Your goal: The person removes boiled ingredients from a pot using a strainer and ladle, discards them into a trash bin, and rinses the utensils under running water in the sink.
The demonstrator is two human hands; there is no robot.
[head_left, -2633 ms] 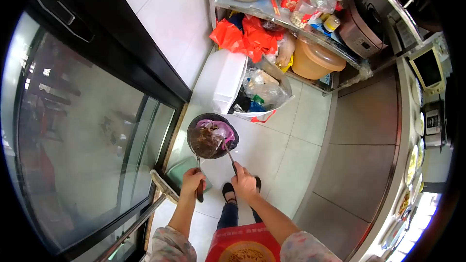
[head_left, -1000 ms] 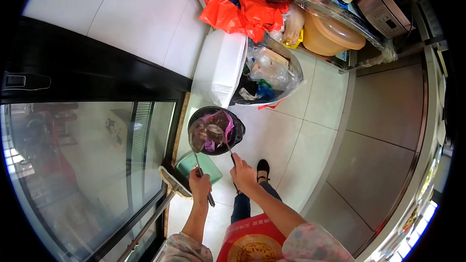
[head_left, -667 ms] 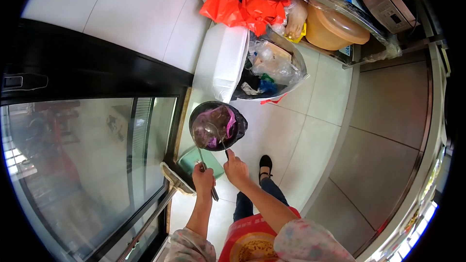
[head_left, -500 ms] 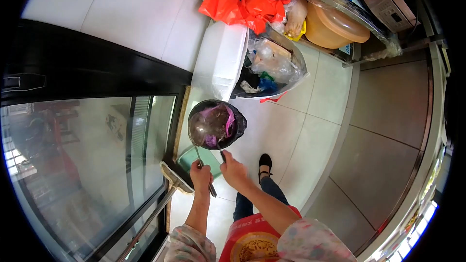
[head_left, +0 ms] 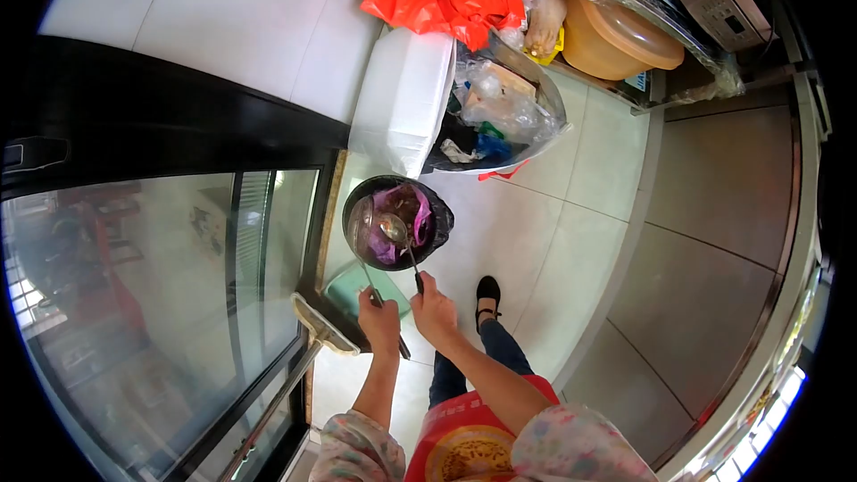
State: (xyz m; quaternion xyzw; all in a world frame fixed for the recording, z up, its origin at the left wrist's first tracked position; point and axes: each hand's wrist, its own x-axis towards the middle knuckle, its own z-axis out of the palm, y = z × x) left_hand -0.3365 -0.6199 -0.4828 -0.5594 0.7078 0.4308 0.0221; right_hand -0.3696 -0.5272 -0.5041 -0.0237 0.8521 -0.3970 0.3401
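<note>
Left hand [head_left: 380, 323]: grip clenched on strainer [head_left: 361, 227], round head over bin's door-side rim | right hand [head_left: 435, 311]: grip clenched on ladle [head_left: 393, 228], shiny bowl over bin mouth | bin [head_left: 441, 222]: crinkled black liner, purple film inside; box [head_left: 398, 105] near rim; glass door [head_left: 178, 303] one side, open glossy tile [head_left: 518, 232] other

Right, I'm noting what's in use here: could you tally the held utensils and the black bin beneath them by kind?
Strainer, in the left hand: 1
Ladle, in the right hand: 1
Black bin: 1
Total: 3
</note>
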